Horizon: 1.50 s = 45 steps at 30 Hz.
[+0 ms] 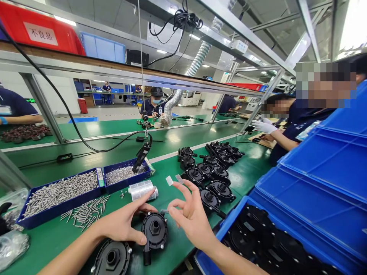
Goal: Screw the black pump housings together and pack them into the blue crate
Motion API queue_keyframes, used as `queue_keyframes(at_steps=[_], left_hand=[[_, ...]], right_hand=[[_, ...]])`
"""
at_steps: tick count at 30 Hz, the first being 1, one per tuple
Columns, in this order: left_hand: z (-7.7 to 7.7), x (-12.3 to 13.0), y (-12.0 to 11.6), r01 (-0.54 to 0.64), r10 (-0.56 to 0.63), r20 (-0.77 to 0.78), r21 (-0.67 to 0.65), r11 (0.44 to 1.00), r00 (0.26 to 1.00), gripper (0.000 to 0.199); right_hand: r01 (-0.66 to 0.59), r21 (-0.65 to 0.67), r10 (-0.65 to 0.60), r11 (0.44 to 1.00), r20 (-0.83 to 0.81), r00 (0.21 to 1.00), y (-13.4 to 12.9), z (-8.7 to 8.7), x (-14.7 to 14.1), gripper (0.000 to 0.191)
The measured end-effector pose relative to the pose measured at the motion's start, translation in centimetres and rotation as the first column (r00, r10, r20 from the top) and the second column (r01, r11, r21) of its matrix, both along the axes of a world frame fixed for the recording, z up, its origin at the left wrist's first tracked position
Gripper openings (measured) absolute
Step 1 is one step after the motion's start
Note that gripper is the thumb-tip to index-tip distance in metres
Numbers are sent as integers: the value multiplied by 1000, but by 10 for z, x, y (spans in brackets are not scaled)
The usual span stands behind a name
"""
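My left hand (126, 221) rests on a round black pump housing (155, 228), its thumb on the near left side and its fingers behind. To the right, my right hand (190, 214) has small silvery labels (169, 180) stuck at the tips of two raised fingers. Its thumb and index finger pinch another small label (164, 211) by the housing's back edge. A second black housing (112, 259) lies at the near left, partly under my left wrist. Behind my hands is a roll of silver labels (143, 190).
Blue trays of screws (61, 194) and nuts (123, 173) sit left, loose screws in front. An electric screwdriver (142, 156) hangs above. Several black housings (212, 168) stand behind right. A blue crate (243, 202) of housings is near right, beside stacked crates (323, 168). People work beyond.
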State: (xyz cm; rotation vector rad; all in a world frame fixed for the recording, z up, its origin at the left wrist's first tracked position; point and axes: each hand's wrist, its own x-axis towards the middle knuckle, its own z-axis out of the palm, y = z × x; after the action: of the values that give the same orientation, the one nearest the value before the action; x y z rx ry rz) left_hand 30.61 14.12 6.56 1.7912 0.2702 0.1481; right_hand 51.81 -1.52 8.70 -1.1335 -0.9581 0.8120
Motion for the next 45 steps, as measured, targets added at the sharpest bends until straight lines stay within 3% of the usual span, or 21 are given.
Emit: queue_keyframes(at_steps=[5,9,12,15,18,21,24,26,29,33,37,45], left_hand=[[18,8,-29,-277,277,14,109,955,961,101],[20,17,-49,-297,298,24,166,940,954,90],[19,22,-56,-314,311,57,50,948,949,92],[19,23,-57,-370,374,68,-74,926,925,91],[20,20,-54,-361,364,52,-57,931,930,102],[19,14,-53,-287,286,29,50,957,958,107],[16,13,-54,-268,270,21,219,938,963,89],[16,15,-53,-290,288,47,252,923,957,74],[18,18,-40,-424,422,43,50,904,906,59],[15,17,-11,-521,524,-29,-171,837,851,65],[4,17,4,-522,531,-24,-226,823,847,73],[0,19,1,-540,548,-30,-219,813,836,71]], right_hand=[[-62,-112,41,992,-182,982,4,-2,7,90],[-170,-246,86,954,-320,943,9,-9,16,99],[-229,-298,132,927,-311,941,12,-14,16,98],[-43,-192,33,980,-55,998,15,-19,11,84],[137,16,-138,990,158,978,14,-20,10,72],[115,54,-122,992,134,984,11,-17,13,69],[34,39,-37,999,59,998,8,-12,15,67],[-10,45,8,999,24,1000,6,-9,12,66],[-73,21,72,997,35,997,-1,-4,4,70],[-167,-79,176,983,130,976,-7,-6,-7,79],[-205,-155,230,966,163,959,-4,-14,-14,82],[-192,-218,232,957,175,957,-1,-21,-22,81]])
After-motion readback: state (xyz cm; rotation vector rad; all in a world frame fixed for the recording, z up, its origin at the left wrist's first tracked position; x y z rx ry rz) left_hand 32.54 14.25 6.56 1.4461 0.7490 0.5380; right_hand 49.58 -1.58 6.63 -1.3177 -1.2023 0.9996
